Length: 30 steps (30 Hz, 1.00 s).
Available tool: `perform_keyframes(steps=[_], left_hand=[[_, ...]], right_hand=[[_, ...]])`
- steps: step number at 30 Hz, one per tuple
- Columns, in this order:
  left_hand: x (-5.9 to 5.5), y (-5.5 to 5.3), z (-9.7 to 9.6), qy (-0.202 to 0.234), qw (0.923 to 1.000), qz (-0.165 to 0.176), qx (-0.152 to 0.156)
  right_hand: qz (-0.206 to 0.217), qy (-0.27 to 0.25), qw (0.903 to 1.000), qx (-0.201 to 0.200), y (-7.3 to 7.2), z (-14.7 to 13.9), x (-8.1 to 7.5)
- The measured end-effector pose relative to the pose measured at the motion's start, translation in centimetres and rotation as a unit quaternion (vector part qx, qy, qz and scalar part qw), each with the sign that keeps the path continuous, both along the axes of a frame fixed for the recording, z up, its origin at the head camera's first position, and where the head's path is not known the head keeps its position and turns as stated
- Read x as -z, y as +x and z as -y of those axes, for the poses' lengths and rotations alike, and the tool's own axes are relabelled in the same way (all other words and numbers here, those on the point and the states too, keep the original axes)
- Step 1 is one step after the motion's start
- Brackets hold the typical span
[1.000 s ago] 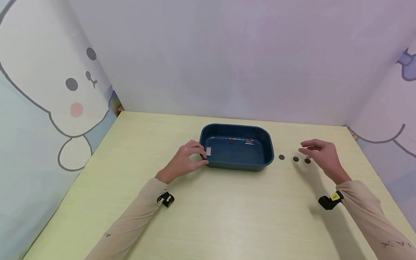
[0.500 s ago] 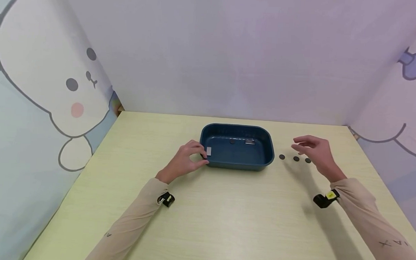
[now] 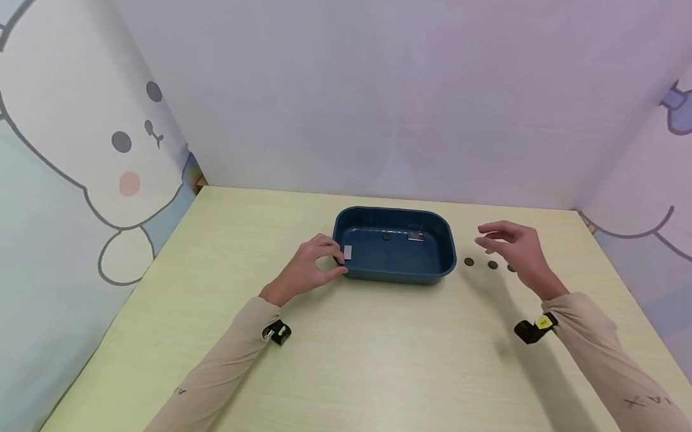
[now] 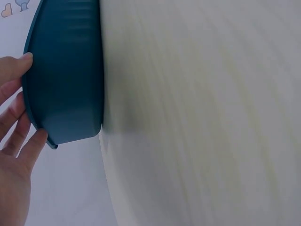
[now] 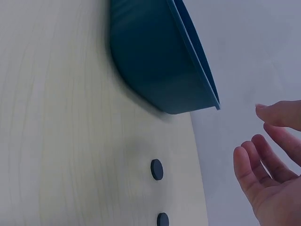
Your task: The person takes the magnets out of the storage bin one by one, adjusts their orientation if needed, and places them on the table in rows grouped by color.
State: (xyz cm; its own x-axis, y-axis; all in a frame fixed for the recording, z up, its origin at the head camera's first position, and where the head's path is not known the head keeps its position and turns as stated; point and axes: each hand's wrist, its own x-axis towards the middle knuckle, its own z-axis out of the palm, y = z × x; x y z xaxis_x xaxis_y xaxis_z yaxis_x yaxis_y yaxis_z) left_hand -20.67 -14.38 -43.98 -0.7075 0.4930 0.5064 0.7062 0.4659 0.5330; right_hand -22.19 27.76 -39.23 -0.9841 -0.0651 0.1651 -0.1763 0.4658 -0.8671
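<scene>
In the head view, a deep dark-blue plastic tray point(image 3: 392, 275) stands near the back of the table. My left hand point(image 3: 307, 265) grips its left rim; the left wrist view shows the thumb and fingertips point(image 4: 29, 59) at the rim. My right hand point(image 3: 513, 247) hovers right of the tray, fingers loosely bent. Nothing shows between its thumb and fingers in the right wrist view. Near it on the table lie small dark round discs: one point(image 3: 469, 261) closest to the tray, another point(image 3: 493, 264), and a third point(image 3: 511, 268) partly hidden by the hand.
Inside the tray lie a dark disc point(image 3: 386, 235), a small flat rectangular piece point(image 3: 415, 236) and a pale rectangle point(image 3: 347, 252) at the left. A pale wall point(image 3: 396, 103) closes off the back of the wooden table point(image 3: 375, 357). Printed curtains point(image 3: 48, 231) hang at the sides.
My right hand has moved left, from above the rightmost disc toward the tray. The left hand and the tray have stayed in place.
</scene>
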Motion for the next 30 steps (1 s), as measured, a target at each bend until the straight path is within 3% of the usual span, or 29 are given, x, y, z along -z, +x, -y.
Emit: perform_keyframes(steps=[16,23,30], left_hand=[[0.0,0.1,-0.1,0.011,0.9999,-0.001,0.006],[0.1,0.0,-0.1,0.011,0.9999,0.0,0.007],[0.0,0.1,-0.1,0.008,0.9999,0.0,0.007]], right_hand=[[-0.011,-0.008,0.9988,-0.048,-1.3,2.8,-0.4],[0.0,-0.016,0.9989,-0.044,-1.9,4.3,-0.4],[0.0,-0.021,0.9969,-0.076,-2.7,5.2,-0.3]])
